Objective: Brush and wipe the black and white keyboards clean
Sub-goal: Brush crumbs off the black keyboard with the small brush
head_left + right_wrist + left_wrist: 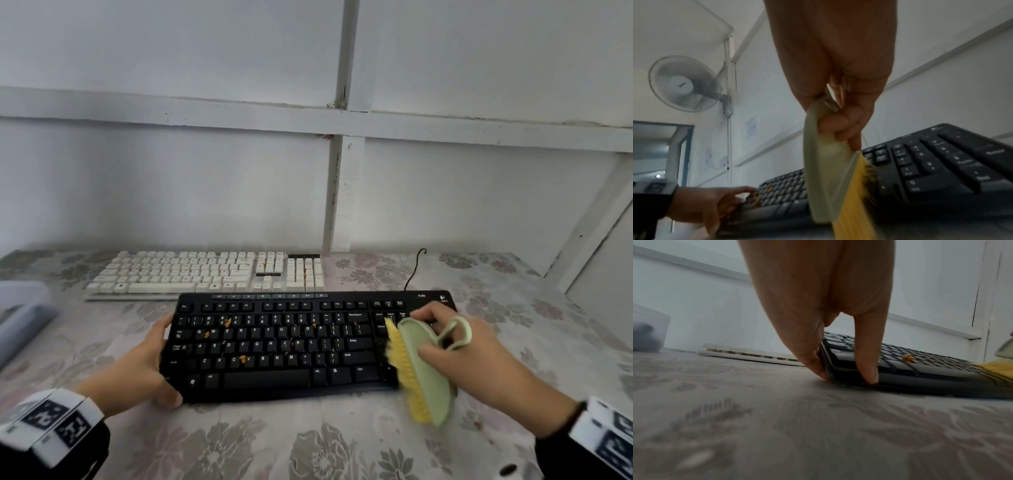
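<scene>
Holding the near half of the scene are the two hands: the right hand (459, 346) has its grip curled tight round the pale green back of a scrubbing brush (426, 370), with the brush's loop handle sticking out behind the knuckles, and its yellow bristles (400, 356) are pressed sideways against the right end of the black keyboard (281, 342), just where the letter block gives way to the number pad. The left hand (144, 363) steadies the opposite end, thumb against the front edge and fingers against the left side, so its grip is clamped on the keyboard's corner; the left wrist view shows the fingertips pinching the thin casing right down at the desk (308, 442), which wears a flowered cloth. To my eye the keyboard looks light and flat, likely to skate on that cloth under a sideways stroke, so bracing it by the rigid frame at the end, not by the keys, seems the sound place to hold. The keys are springy and loose enough to catch, while the bristles look stiff but bendable, and the smooth brush back wants a full-palm hold. Orange crumbs (227, 322) lie scattered across the letter rows. Beyond, just behind and to the left, the white keyboard (205, 274) lies flat with a few orange specks on it, untouched. A cloudy plastic box (24, 308) sits at the far left edge.
</scene>
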Demonstrator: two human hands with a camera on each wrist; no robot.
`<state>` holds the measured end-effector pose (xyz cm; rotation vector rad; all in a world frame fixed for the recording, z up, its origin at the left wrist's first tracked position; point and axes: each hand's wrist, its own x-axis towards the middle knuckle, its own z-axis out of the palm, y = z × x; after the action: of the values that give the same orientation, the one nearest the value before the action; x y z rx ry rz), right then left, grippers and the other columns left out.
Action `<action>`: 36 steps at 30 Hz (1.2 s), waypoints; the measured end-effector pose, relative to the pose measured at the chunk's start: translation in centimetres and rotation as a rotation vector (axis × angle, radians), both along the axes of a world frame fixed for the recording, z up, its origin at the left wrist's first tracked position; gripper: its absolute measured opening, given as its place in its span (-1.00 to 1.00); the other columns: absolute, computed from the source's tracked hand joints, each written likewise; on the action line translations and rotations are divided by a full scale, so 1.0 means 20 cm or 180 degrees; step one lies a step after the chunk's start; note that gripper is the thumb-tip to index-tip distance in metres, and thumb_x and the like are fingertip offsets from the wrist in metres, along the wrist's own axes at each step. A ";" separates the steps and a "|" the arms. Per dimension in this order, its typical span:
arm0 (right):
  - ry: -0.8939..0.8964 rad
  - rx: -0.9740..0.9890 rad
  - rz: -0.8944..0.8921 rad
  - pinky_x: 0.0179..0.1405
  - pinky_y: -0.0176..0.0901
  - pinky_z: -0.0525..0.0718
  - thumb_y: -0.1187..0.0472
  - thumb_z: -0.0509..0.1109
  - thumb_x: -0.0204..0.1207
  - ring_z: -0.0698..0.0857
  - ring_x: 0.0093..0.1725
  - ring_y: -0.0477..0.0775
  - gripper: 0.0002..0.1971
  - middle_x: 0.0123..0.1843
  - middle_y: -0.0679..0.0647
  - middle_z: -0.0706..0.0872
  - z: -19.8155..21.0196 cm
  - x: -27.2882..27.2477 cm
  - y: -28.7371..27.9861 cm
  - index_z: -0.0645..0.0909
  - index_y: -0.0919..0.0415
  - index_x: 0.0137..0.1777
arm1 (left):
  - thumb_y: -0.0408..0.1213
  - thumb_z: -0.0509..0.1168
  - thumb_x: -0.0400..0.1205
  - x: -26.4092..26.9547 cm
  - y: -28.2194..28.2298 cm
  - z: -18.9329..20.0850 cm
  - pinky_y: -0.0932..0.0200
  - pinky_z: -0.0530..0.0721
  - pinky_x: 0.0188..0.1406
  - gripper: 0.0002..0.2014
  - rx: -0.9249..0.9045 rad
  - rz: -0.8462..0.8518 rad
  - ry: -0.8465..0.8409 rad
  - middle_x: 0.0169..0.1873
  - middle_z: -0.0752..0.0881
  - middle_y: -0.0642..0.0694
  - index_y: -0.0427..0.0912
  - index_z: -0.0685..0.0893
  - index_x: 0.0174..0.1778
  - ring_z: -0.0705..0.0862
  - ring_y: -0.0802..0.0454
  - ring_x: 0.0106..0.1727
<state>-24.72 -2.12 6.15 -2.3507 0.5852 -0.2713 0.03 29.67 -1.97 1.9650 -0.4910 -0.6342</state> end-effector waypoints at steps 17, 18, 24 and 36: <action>0.0052 0.0129 -0.0034 -0.41 -0.23 0.52 0.34 0.38 0.43 0.60 -0.38 -0.03 -0.72 -0.22 0.06 0.72 -0.02 -0.05 -0.02 0.63 -0.11 -0.05 | -0.61 0.39 -0.04 0.02 -0.01 -0.01 -0.21 0.67 0.04 0.16 0.0129 0.0012 0.0032 0.08 0.68 -0.23 0.33 0.07 0.38 0.67 -0.22 0.13; 0.0123 0.0181 0.0000 -0.40 -0.25 0.53 0.34 0.38 0.42 0.60 -0.37 -0.07 -0.73 -0.22 0.04 0.72 0.00 -0.06 -0.02 0.65 -0.10 -0.06 | -0.62 0.38 -0.03 0.02 -0.01 -0.01 -0.20 0.68 0.02 0.16 0.0125 0.0015 0.0030 0.07 0.68 -0.23 0.32 0.07 0.38 0.67 -0.22 0.13; -0.0514 -0.0118 -0.0317 -0.56 -0.47 0.48 0.34 0.38 0.43 0.63 -0.34 -0.05 -0.72 -0.15 -0.01 0.73 0.13 0.13 -0.06 0.62 -0.06 0.04 | -0.62 0.38 -0.02 0.01 -0.01 0.00 -0.04 0.69 -0.15 0.16 0.0141 -0.0005 0.0051 0.06 0.68 -0.24 0.31 0.07 0.39 0.69 -0.22 0.07; -0.0018 0.0068 -0.0057 -0.51 -0.42 0.46 0.34 0.37 0.43 0.54 -0.43 -0.15 -0.77 -0.21 0.06 0.72 -0.03 0.05 0.02 0.61 -0.02 -0.02 | -0.58 0.38 -0.03 0.02 -0.01 -0.01 -0.09 0.67 0.02 0.16 0.0161 0.0004 -0.0027 0.05 0.70 -0.21 0.33 0.06 0.39 0.69 -0.16 0.10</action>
<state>-23.76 -1.67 5.48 -2.3245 0.6038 -0.2786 0.45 29.46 -2.16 2.0162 -0.4831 -0.6436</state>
